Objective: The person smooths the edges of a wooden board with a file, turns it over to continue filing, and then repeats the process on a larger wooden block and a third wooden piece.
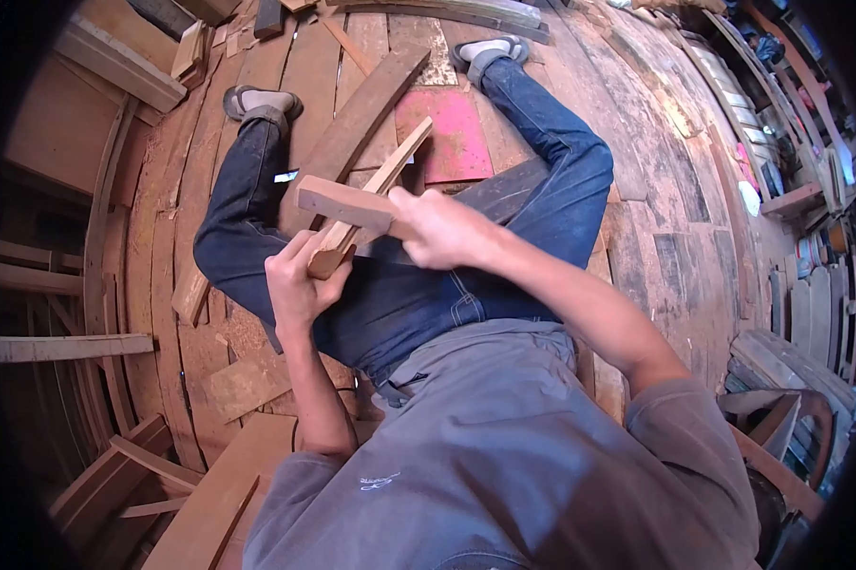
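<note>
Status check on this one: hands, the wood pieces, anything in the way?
Left hand shut on wooden strip, low end. Right hand shut on wooden block, crossing the strip. Nothing between them; loose plank on floor beyond.

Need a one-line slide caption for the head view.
Seated on a plank floor, left hand grips a wooden strip while right hand holds a wooden block across it.

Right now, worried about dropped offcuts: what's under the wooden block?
The wooden strip crosses beneath the wooden block, then jeans. The strip's crossing stretch and the lap there are covered.
</note>
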Demonstrator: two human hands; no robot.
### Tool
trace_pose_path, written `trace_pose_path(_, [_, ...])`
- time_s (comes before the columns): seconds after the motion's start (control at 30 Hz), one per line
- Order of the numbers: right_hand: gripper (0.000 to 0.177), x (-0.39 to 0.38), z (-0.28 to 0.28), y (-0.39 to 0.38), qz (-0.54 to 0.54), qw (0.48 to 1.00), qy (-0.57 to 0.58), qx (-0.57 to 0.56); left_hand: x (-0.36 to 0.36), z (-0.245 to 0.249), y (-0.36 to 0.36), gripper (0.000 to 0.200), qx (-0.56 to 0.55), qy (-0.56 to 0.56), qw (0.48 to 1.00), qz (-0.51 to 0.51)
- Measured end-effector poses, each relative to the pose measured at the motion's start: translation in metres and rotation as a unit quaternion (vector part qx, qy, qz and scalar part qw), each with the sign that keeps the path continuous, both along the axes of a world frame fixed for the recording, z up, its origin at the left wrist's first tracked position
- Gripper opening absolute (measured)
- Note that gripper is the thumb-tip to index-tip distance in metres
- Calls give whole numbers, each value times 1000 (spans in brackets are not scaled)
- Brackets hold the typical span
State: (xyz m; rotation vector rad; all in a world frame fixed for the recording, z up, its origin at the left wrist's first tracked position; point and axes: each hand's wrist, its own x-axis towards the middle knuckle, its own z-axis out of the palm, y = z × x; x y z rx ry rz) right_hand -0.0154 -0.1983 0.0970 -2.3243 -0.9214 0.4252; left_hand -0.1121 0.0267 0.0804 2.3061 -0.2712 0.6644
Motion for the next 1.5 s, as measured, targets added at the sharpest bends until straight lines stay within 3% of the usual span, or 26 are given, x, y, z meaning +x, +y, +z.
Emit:
trace_pose_path(0.07, [35, 24, -31, -8, -22, 998, -57, 6, 0, 1, -1, 28, 4, 3, 1000, 0])
trace_pose_path(0.13, [35, 62, -32, -16, -70, 992, 57, -91, -1, 2, -2, 28, 0, -2, 1000, -1])
trace_pose_path(0.23, [34, 51, -17, -7, -118, 987, -21, -107, 2, -1, 3, 29, 4, -11, 1000, 3])
trace_pose_path(0.27, [32, 39, -4, -6, -24, 997, 6, -71, 2, -3, 5, 29, 5, -8, 1000, 4])
trace_pose_path(0.33, [32, -1, 4, 2, 0, 999, -35, 4, 1, -5, 3, 32, 11, -11, 1000, -1])
trace_pose_path(0.4, [33, -2, 14, 1, 5, 999, -15, -32, 1, -2, 3, 35, 26, -12, 1000, -7])
trace_pose_path(0.47, [36, 26, -18, -13, -7, 999, -52, 2, 0, -3, 0, 42, 55, -8, 998, -13])
trace_pose_path(0.53, [37, 66, -50, -30, -66, 996, -14, -60, 3, -6, -3, 47, 87, -21, 995, -39])
trace_pose_path(0.63, [39, 61, -26, -26, -131, 977, 9, -166, 4, -10, -10, 56, 132, -33, 990, -45])
trace_pose_path(0.67, [38, 46, -19, -28, -57, 995, 2, -82, 5, -14, -10, 57, 121, -43, 991, -45])
trace_pose_path(0.83, [35, 2, 6, -20, -8, 998, 7, -66, 2, -10, -13, 55, 136, -10, 989, -48])
trace_pose_path(0.93, [39, 50, -33, -33, -78, 992, 1, -97, 3, -10, -13, 54, 127, -20, 991, -38])
trace_pose_path(1.03, [41, 57, -27, -24, -129, 984, -11, -120, 11, -24, -13, 47, 90, -29, 995, -14])
trace_pose_path(1.07, [41, 45, -18, -22, -42, 995, 16, -88, 14, -36, -13, 44, 65, -31, 997, 0])
trace_pose_path(1.13, [40, 0, 4, -7, 0, 998, -15, -60, 12, -46, -11, 39, 41, -36, 999, 6])
trace_pose_path(1.23, [39, 3, 10, -12, 17, 996, -4, -89, 13, -46, -6, 40, 58, -36, 998, -13])
trace_pose_path(1.33, [41, 65, -29, -35, -58, 989, 21, -132, 11, -44, -8, 42, 61, -17, 998, -6])
trace_pose_path(1.43, [42, 66, -28, -24, -178, 972, 10, -153, 14, -42, -12, 44, 54, -26, 998, 1])
trace_pose_path(1.5, [35, 35, -21, -21, -75, 993, -2, -87, 14, -50, -8, 53, 52, -41, 998, 6])
